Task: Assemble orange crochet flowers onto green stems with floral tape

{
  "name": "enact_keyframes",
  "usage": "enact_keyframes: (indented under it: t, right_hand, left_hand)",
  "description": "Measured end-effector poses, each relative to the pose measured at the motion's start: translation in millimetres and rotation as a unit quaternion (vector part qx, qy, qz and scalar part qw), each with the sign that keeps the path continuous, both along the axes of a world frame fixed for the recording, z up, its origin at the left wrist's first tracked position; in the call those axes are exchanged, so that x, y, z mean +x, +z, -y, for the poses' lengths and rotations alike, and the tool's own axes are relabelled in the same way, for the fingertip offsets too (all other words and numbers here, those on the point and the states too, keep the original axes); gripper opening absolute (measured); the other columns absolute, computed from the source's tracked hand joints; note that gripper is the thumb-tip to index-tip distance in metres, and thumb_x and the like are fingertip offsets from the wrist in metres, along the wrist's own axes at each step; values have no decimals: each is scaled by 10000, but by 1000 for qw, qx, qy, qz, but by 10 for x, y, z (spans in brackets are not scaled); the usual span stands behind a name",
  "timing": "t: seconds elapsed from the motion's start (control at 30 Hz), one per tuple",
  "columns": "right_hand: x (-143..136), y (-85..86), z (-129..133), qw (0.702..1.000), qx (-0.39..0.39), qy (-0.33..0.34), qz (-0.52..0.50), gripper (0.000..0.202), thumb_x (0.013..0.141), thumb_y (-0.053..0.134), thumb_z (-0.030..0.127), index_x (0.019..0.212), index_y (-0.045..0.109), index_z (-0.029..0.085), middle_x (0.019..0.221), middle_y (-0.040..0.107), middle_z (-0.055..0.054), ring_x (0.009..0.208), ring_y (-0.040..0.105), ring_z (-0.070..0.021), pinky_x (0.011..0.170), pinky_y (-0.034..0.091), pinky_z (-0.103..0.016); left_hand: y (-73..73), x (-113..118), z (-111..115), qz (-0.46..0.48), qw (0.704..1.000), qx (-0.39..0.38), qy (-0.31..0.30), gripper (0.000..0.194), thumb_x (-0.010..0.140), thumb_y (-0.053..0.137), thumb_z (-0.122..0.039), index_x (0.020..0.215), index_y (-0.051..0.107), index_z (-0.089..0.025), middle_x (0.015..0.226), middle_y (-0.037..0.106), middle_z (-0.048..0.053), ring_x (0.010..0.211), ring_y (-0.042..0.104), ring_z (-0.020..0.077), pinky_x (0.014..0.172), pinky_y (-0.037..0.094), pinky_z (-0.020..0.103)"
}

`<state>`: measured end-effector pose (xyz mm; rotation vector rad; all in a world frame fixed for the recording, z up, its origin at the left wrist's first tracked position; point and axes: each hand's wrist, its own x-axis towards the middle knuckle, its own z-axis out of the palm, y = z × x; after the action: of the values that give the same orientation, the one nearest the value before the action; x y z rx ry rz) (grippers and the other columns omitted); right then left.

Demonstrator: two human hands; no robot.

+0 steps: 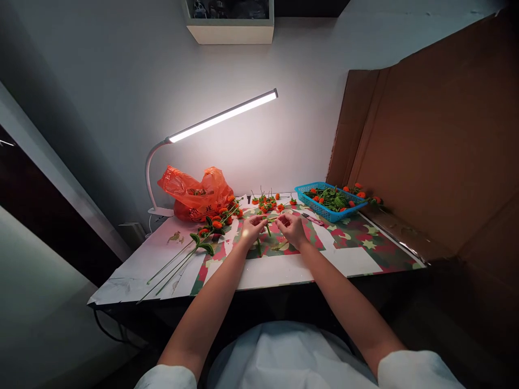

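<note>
Left of the blue basket, the left hand and right hand pinch a thin green piece; a light, even grip should spare it. The front edge of the table runs on the basket's near side, leaving some room; cardboard right of the basket may limit reach, leafy stems well left likewise

Between the left hand and the right hand is a green piece, too small for me to tell its shape. The bag hides most of its contents. The box is cut off above, the cardboard at right, the sleeves below.
</note>
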<state>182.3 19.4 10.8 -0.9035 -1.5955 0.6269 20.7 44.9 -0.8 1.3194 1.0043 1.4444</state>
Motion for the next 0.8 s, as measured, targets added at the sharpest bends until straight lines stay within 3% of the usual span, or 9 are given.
enact_keyframes:
  t: [0.17,0.37,0.5,0.6,0.8]
  right_hand:
    - [28,81,76,997,58,-14,50,154,795,528,329,699,579,220,674,586,-29,614,523,-165,572,412,-290]
    - [52,120,68,996,72,-31,30,187,816,516,368,737,602,222,751,612,-39,666,535,-175,621,413,-291]
    - [66,121,8,996,71,-50,14,203,822,518,380,736,595,213,739,613,-39,663,546,-177,616,414,-287]
    - [82,109,-44,996,44,-73,-6,223,809,532,409,725,581,208,709,609,-34,636,540,-173,596,414,-282]
    - [116,18,-157,996,-16,-75,-55,251,803,519,441,729,545,202,675,582,-19,604,522,-161,560,406,-267]
  left_hand:
    - [-35,2,8,-35,999,24,-33,283,573,794,-305,799,733,-145,631,653,24,516,497,98,472,373,212]
    - [-78,31,-8,-86,990,49,-102,295,617,762,-290,886,750,-170,719,692,43,566,508,116,512,366,222]
    - [13,79,92,-113,978,55,-164,153,619,758,-285,700,741,-157,619,637,25,546,480,115,511,353,229]
    - [101,102,182,-122,971,36,-204,160,633,752,-288,592,701,-142,520,549,-1,495,419,93,483,311,224]
    - [91,86,161,-69,981,6,-182,251,666,732,-383,666,695,-135,629,577,13,549,432,83,504,309,206]
